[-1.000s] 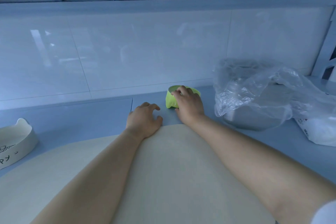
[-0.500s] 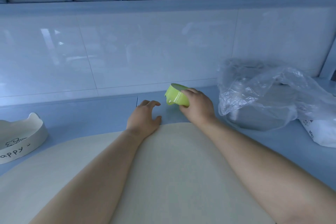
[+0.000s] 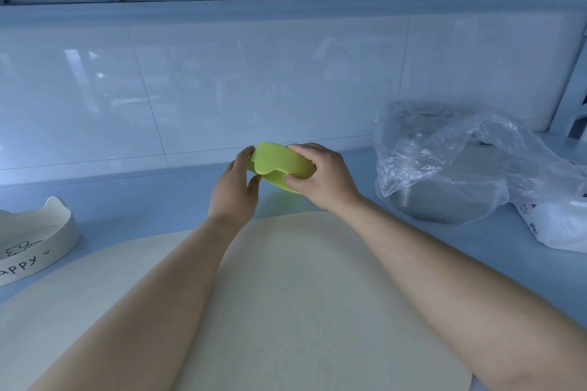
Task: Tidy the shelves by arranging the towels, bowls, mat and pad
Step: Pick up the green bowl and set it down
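Head view: left hand [image 3: 233,190] and right hand [image 3: 320,179] both grip one green bowl [image 3: 279,162] (tilted); one mat [image 3: 301,295], one white bowl [image 3: 41,241].

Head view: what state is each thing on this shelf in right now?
green bowl, held clear of the shelf, tilted, in both hands.
left hand, pinches the bowl's left edge.
right hand, grips the bowl's right side.
mat, lies flat.
white bowl, upright, at left.
metal bowl, upright, draped in clear plastic.
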The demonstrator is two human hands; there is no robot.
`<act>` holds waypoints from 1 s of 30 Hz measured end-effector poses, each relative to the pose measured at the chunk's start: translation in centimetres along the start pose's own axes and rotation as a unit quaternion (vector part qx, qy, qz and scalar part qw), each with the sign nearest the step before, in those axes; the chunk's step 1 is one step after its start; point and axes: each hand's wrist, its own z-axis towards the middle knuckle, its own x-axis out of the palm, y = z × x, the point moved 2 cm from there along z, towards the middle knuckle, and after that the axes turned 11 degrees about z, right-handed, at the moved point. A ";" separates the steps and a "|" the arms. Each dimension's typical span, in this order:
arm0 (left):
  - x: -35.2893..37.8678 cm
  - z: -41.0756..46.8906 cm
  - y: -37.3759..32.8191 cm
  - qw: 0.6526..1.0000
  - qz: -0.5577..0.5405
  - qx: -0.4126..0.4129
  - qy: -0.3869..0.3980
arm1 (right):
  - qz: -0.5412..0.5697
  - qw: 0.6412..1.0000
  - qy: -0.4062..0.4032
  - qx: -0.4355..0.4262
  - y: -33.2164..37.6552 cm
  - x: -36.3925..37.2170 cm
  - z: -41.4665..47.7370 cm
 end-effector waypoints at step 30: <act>-2.6 1.1 2.1 0.998 0.027 -0.041 -0.034 | -0.262 0.937 0.176 -0.148 1.0 0.5 -0.9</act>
